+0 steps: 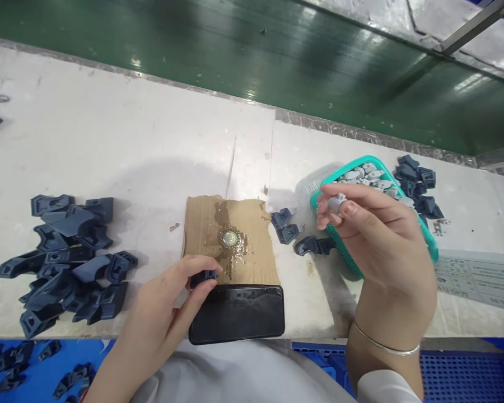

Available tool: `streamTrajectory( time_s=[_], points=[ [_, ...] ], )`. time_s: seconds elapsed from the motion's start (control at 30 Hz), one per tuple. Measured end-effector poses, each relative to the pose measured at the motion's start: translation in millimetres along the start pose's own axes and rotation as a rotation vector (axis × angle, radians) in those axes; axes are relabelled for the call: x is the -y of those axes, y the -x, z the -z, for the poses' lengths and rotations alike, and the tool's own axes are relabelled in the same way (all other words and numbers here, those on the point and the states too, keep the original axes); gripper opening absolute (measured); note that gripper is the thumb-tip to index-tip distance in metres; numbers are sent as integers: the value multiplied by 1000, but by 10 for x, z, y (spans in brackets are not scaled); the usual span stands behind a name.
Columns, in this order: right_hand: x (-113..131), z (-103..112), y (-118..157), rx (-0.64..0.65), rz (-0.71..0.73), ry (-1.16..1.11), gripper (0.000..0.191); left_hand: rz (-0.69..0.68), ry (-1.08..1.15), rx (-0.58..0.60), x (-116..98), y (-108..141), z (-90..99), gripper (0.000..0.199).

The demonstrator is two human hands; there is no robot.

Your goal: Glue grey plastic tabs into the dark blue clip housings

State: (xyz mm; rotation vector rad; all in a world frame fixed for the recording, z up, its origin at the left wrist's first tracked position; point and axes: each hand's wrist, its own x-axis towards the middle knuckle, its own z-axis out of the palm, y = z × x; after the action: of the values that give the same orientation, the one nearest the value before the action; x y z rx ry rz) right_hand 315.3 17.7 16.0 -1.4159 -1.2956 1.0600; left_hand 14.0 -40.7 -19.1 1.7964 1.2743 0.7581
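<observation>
Between the thumb and fingers of my left hand point(163, 302) is a dark blue plastic part point(204, 276), held just above the phone's upper edge. My right hand point(378, 240) pinches a small light grey plastic piece point(336, 203) in front of a teal basket point(432, 246) of similar grey pieces point(367, 174). A wet piece of cardboard point(256, 224) lies in the middle, with a round bead-edged dish of clear liquid point(230, 239) on it. Below the cardboard is a black phone point(237, 314), its screen dark.
A heap of dark blue parts point(71, 246) covers the table's left side. Several more lie beside the cardboard point(284, 225) and behind the basket point(418, 182). A printed sheet point(479, 277) is at right. A green belt point(193, 50) runs along the back; blue crates point(462, 375) stand below the front edge.
</observation>
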Motion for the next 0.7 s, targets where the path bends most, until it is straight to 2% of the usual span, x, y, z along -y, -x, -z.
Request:
streamTrajectory(
  time_s=[0.1,0.2,0.33,0.53,0.7],
  points=[
    [-16,-170,42,96,6,43,19,141,208,-28,-30,3,-41,17],
    [-47,-377,88,60,-11,42,14,252,331,-37,-8,7,-73,23],
    [-99,-610,143,91,-17,229,27,310,450,-73,-11,-2,-111,24],
    [-223,-816,148,256,183,436,23,430,559,-233,-144,-31,-172,18],
    [-312,-908,129,349,340,586,31,385,573,-195,1,-16,-213,23]
  ],
)
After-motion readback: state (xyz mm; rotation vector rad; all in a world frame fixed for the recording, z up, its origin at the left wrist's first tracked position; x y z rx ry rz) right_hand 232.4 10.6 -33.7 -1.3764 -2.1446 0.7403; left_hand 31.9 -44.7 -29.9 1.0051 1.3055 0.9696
